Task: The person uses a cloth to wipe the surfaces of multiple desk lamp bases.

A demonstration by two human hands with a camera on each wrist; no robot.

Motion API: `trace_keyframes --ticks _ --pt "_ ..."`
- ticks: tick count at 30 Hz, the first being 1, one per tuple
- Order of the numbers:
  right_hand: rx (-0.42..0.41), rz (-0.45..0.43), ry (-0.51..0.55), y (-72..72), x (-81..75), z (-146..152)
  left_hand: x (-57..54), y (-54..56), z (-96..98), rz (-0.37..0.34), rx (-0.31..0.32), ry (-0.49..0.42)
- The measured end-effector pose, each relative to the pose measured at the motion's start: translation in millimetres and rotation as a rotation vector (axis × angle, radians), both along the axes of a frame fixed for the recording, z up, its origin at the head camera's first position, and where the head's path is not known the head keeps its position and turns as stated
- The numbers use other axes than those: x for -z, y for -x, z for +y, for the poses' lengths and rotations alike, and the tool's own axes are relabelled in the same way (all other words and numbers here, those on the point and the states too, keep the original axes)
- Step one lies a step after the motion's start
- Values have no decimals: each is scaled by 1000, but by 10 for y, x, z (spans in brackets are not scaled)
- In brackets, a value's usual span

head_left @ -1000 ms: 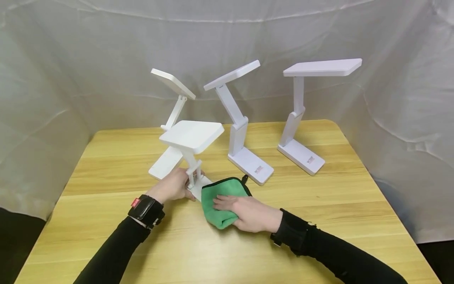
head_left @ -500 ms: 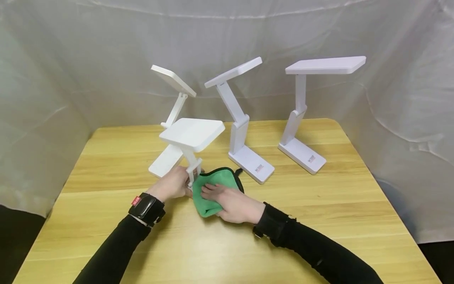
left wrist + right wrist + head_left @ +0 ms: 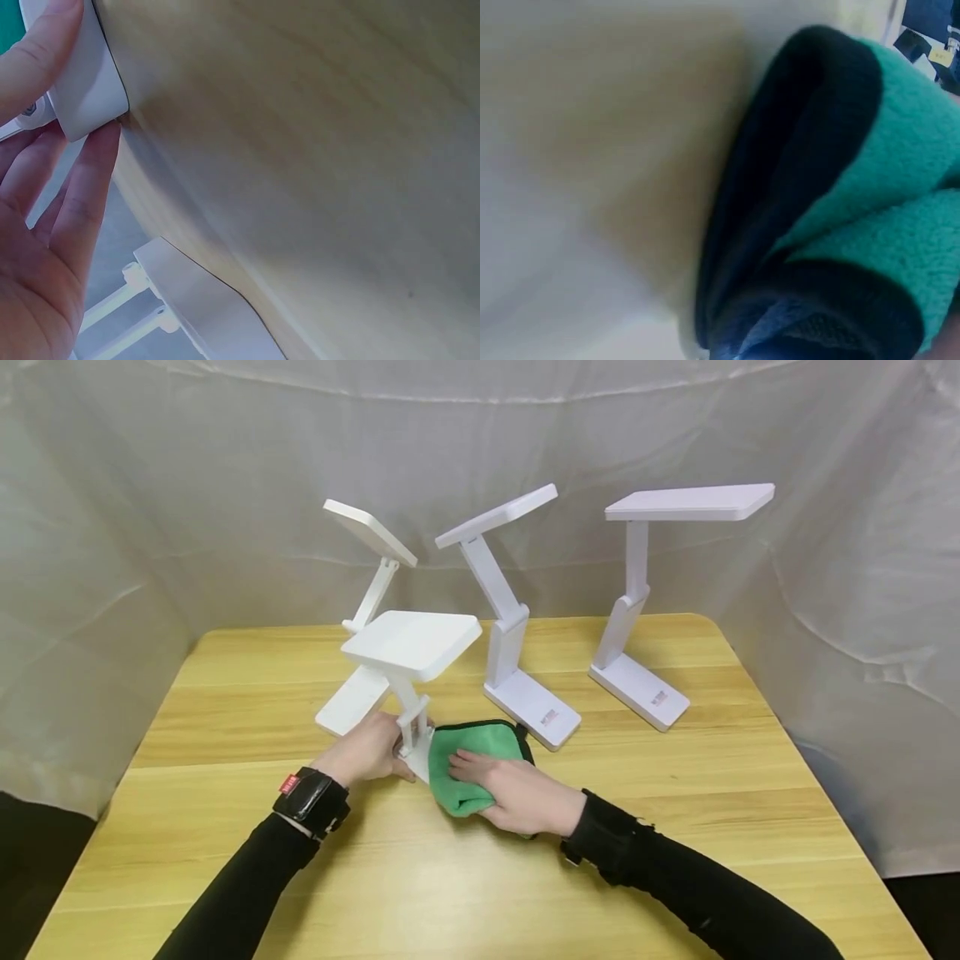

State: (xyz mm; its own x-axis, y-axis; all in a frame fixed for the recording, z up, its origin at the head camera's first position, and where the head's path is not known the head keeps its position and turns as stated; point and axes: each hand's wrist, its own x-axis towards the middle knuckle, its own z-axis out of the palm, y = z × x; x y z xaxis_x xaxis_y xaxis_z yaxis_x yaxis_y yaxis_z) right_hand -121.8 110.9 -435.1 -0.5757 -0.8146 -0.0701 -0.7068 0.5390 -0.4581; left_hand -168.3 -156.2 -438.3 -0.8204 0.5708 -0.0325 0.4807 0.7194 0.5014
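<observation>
Lamp (image 3: 411, 642) gripped by left hand (image 3: 365, 752); straight-fingered right hand (image 3: 519, 791) presses cloth (image 3: 457, 781); print (image 3: 550, 717) on rear lamps (image 3: 506, 647) illegible.

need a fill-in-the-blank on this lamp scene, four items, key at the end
1. The left hand grips the front lamp by its ____.
2. The right hand rests on a cloth whose main colour is ____.
3. The cloth's edging is ____.
4. Counting the front one, the number of lamps standing on the table is ____.

Missing words: base; green; black; four.
</observation>
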Motion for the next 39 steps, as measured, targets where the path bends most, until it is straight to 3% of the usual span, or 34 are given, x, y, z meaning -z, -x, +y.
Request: trace_keyframes --ticks 6,11,14,23,30,34,39 --pt "-13 60 -44 65 20 -221 28 15 22 31 1 -1" --pt "-79 104 -51 -1 61 -205 37 6 11 27 -9 -29" --pt "-94 84 -30 -56 61 -109 38 3 20 29 -1 -43" --pt "55 170 -30 -77 37 79 32 -26 79 24 -28 -11" --pt "35 260 -152 -46 11 -153 18 -49 33 33 12 -29" --pt "2 245 -190 -14 15 -286 12 -48 17 23 -6 -27" --pt "-38 182 -125 12 17 -290 -1 -50 9 -2 -47 -18"
